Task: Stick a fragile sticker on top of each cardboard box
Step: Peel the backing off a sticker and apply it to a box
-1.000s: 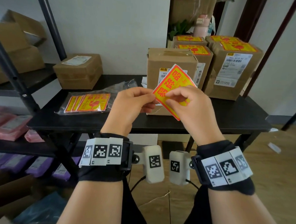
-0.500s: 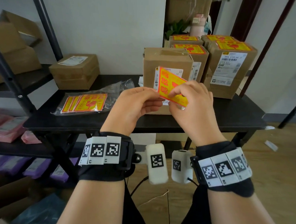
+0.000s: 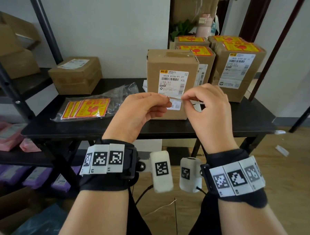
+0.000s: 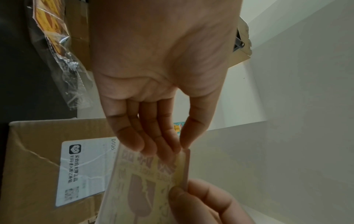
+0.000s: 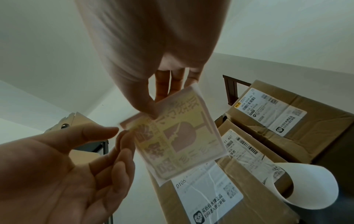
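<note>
A red-and-yellow fragile sticker point(image 5: 178, 139) is held flat between my two hands, in front of the nearest cardboard box point(image 3: 171, 64). In the head view the sticker point(image 3: 175, 99) shows only as a thin edge. My left hand point(image 3: 166, 101) pinches one corner with thumb and fingertips point(image 4: 164, 145). At the opposite side my right hand point(image 3: 184, 101) pinches it between thumb and fingers point(image 5: 151, 112). The wrist views show the sticker's pale underside point(image 4: 149, 181). This box has a taped top with no sticker and a white shipping label on its front.
Several boxes point(image 3: 239, 64) with fragile stickers on top stand behind and to the right. A plastic bag of stickers point(image 3: 86, 108) lies on the black table point(image 3: 240, 121) at left, behind it a low box point(image 3: 75, 73). A curled white backing sheet point(image 5: 306, 181) lies beside the boxes.
The sticker has turned from facing the head camera to lying flat and edge-on. Both hands have lowered it a little, in front of the box's label.
</note>
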`<state>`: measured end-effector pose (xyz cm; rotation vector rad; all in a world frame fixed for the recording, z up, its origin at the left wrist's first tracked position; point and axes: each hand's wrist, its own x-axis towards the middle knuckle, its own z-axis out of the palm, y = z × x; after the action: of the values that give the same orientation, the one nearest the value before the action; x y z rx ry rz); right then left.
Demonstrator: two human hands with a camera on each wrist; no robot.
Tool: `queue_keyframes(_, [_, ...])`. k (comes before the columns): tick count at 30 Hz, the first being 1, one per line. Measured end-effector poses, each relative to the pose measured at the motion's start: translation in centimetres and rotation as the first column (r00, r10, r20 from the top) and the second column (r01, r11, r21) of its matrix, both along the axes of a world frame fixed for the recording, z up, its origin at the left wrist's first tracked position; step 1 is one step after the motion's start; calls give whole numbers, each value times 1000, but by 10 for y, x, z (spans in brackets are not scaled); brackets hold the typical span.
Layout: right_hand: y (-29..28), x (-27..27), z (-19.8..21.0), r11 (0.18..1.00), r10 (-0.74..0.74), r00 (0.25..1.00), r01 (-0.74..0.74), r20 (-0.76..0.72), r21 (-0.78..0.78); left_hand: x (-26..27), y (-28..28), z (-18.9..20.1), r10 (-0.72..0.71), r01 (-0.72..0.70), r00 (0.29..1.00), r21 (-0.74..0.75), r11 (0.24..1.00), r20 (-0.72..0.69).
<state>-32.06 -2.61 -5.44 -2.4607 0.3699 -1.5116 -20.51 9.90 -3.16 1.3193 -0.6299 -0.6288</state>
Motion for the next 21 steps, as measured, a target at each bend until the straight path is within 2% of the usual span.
queue_keyframes(21, [2,8,-3,997,-58,998,58,3,-45,3,0,-3,28,-29,999,19,999,16])
